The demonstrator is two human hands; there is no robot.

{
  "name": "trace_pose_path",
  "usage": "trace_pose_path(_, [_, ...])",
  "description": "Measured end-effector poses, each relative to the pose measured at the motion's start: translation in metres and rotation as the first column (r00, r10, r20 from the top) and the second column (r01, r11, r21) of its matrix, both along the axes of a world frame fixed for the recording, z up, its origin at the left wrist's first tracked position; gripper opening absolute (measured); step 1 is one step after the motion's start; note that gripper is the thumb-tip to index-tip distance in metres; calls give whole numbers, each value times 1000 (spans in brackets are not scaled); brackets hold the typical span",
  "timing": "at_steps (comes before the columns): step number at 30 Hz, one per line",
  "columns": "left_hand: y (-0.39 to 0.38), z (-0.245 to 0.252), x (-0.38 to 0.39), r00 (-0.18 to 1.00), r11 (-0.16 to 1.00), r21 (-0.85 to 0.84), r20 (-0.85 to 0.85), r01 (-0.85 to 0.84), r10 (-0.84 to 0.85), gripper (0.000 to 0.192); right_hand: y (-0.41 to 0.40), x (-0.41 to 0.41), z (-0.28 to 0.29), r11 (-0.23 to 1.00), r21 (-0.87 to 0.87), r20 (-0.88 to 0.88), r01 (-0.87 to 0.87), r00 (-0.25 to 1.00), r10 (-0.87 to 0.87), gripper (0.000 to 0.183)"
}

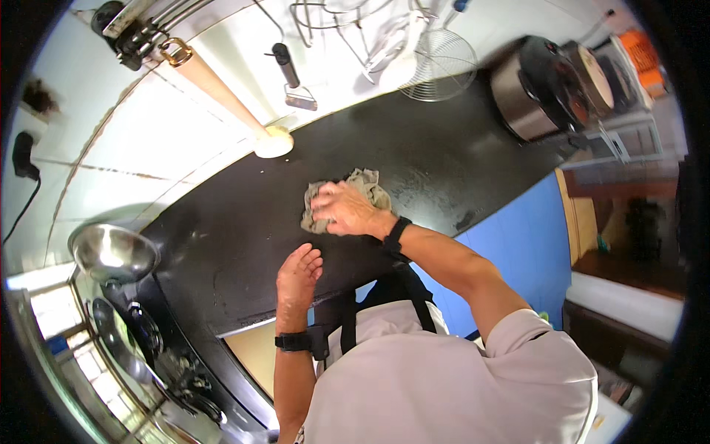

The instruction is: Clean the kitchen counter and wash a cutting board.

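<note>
My right hand (349,211) is pressed on a crumpled grey-beige cloth (373,186), its fingers curled into the folds. The cloth lies on a black countertop (238,222), roughly at its middle. Damp, shiny smears show on the counter to the right of the cloth. My left hand (299,272) is nearer my body, low at the counter's front edge, with bent fingers and nothing in it. Whether it touches the counter is hard to tell. Each wrist wears a black band.
A steel bowl (113,250) stands at the left, by a stove with a pan (119,336). From the wall hang a long-handled tool (222,89), a black-handled peeler (288,72) and a wire skimmer (441,64). An electric cooker (535,91) sits at the far right.
</note>
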State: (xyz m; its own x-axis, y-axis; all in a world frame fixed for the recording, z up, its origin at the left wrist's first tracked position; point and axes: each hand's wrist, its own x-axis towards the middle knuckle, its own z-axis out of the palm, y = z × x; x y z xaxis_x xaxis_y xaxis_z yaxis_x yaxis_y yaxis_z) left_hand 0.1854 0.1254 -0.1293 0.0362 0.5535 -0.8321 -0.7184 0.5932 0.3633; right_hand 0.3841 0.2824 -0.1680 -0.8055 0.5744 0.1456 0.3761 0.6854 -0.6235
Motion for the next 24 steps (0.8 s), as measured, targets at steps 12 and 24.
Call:
trace_pose_path(12, [1, -6, -17, 978, 979, 0, -44, 205, -205, 39, -21, 266, 67, 272, -175, -116, 946, 254, -960, 22])
trace_pose_path(24, [12, 5, 87, 950, 954, -31, -90, 297, -299, 45, -70, 259, 13, 504, 299, 67, 811, 509, -858, 49])
